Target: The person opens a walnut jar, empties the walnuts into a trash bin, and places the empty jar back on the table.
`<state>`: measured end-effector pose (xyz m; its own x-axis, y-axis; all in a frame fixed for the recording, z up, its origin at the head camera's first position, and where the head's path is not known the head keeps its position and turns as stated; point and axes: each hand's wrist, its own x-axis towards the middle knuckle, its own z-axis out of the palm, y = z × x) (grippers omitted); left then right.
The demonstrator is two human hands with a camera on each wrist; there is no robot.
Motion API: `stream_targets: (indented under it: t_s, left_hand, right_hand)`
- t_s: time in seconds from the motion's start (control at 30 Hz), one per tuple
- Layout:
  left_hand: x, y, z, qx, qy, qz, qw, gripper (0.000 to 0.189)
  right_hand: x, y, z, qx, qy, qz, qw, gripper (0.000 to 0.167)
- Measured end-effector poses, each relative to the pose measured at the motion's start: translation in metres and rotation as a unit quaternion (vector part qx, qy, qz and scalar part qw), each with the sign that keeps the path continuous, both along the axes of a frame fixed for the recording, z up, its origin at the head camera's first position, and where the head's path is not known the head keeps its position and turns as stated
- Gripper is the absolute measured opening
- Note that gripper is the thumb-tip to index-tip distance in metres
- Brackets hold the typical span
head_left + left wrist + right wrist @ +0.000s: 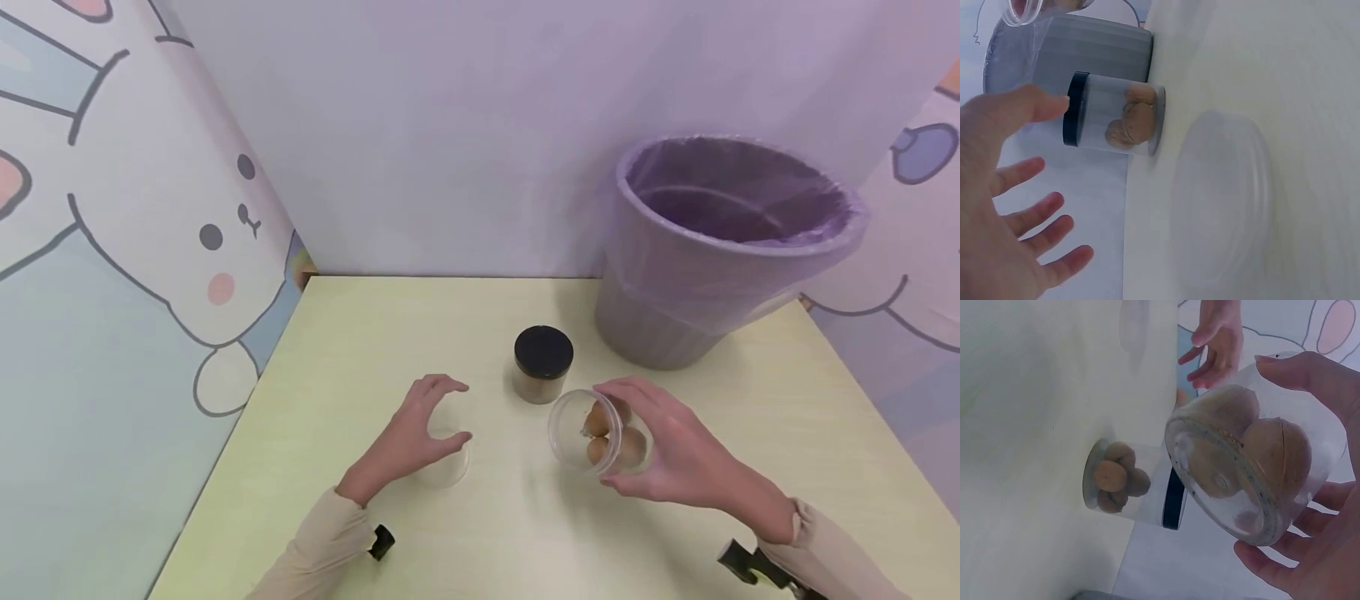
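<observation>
My right hand (678, 454) grips an uncovered clear plastic jar (564, 433) above the table, thumb and fingers around its side. The jar tilts with its mouth toward the left, and several brown walnuts (1279, 453) lie inside near its bottom. My left hand (405, 437) hovers with fingers spread and thumb apart, holding nothing. Beneath it, a shallow clear round lid (1229, 200) lies on the table, partly hidden by the hand in the head view. Between and beyond the hands stands a second clear jar (538, 387) with a black lid (543, 350), holding several walnuts.
A large grey bin (660, 325) lined with a translucent purple bag stands at the back right of the pale table (375, 333). A plain wall (420, 150) rises behind the table, with cartoon-printed panels (135, 250) on both sides.
</observation>
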<state>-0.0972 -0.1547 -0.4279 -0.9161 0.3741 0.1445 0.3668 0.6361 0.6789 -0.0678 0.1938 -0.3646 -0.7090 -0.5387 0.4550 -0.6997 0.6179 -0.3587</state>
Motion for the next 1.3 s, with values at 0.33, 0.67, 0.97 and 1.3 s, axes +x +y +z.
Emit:
stream_targets:
  t_s: [0.33,0.67,0.97,1.3]
  left_hand:
    - [-0.014,0.01,0.006,0.063,0.084,-0.005,0.9945,0.048]
    - [-0.019,0.023,0.019,0.119,0.108,-0.009,0.9869,0.048]
    - [-0.029,0.032,0.029,0.136,0.134,-0.026,0.9812,0.047]
    - [-0.043,0.045,0.043,0.161,0.18,-0.051,0.9691,0.046]
  right_hand:
    - [-0.005,0.006,0.01,0.009,-0.002,0.003,1.0,0.097]
    - [-0.006,0.01,0.017,-0.018,-0.018,0.016,0.9995,0.094]
    - [-0.011,0.02,0.025,-0.023,-0.019,0.02,0.9993,0.094]
    - [-0.016,0.029,0.038,-0.026,0.004,0.027,0.9993,0.094]
